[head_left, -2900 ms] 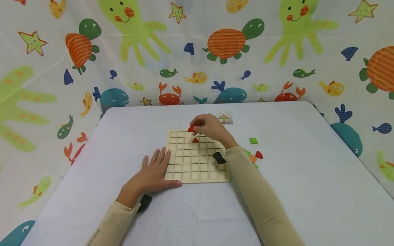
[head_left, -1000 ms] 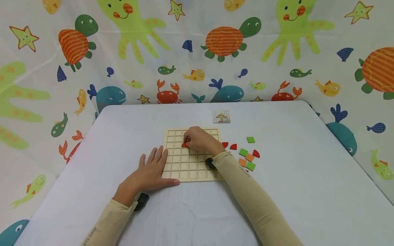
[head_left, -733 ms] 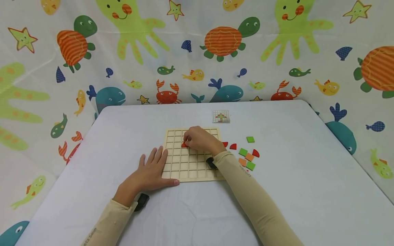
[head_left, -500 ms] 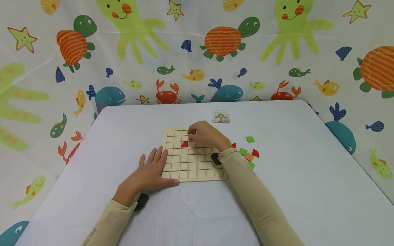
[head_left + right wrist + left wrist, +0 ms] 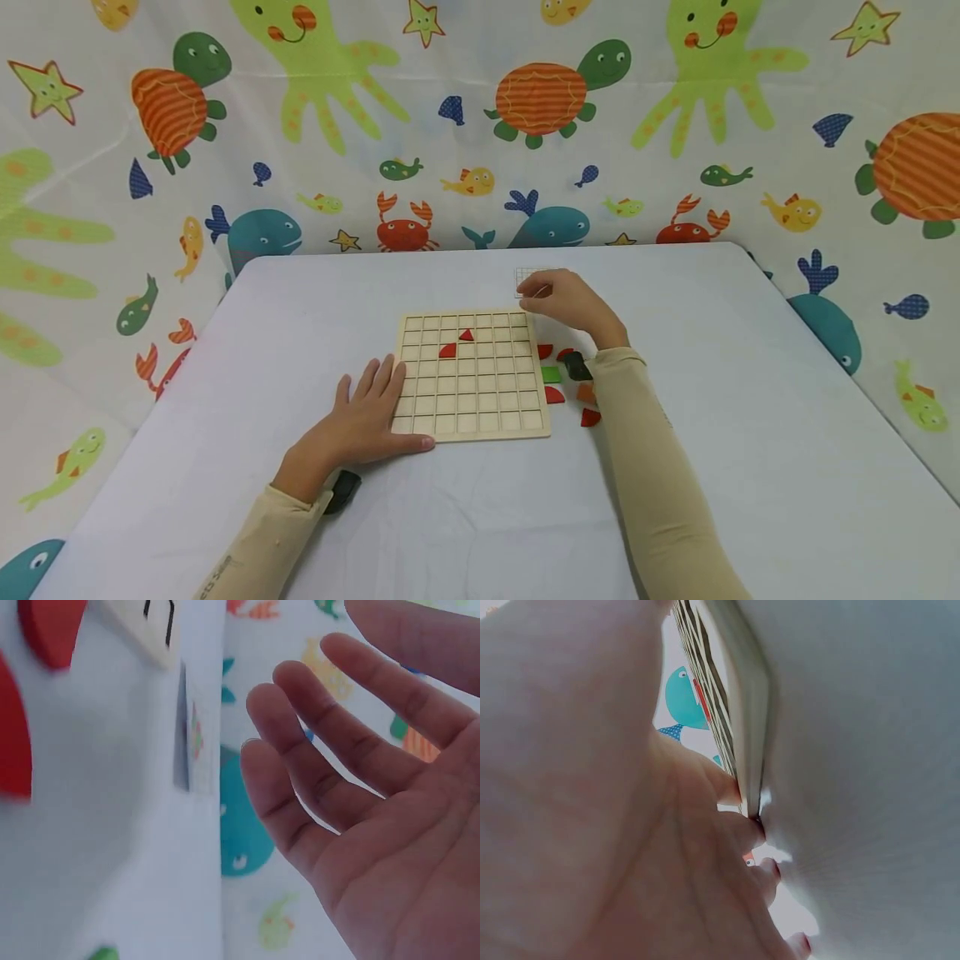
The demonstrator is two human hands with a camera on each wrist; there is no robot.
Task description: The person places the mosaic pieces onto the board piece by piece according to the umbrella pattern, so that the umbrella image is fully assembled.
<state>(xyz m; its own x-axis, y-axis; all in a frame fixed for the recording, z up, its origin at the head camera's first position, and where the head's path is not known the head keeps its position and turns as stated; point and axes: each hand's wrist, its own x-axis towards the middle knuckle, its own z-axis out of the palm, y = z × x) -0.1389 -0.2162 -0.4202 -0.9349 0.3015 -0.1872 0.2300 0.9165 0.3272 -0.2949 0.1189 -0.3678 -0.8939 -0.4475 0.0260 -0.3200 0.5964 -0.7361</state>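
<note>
A pale wooden grid board (image 5: 487,406) lies on the white table. Two red pieces sit in its upper left part: a triangle (image 5: 467,335) and a quarter-circle (image 5: 447,351). My left hand (image 5: 365,425) rests flat at the board's left edge, fingers spread, with the thumb along the near edge. In the left wrist view its fingers touch the side of the board (image 5: 751,712). My right hand (image 5: 573,304) hovers beyond the board's far right corner, partly over the pattern card (image 5: 525,275). Its fingers (image 5: 330,742) are loosely bent and hold nothing in the right wrist view.
Right of the board lie several loose pieces, among them a green square (image 5: 551,375), a red quarter-circle (image 5: 590,417) and an orange piece (image 5: 586,393). The right wrist and sleeve (image 5: 645,433) hide part of this pile. A sea-animal cloth (image 5: 480,142) hangs behind the table.
My right hand set a red quarter-circle into the grid left of and below the triangle, let go, then moved right, off the board. The left hand stays at the board's edge.
</note>
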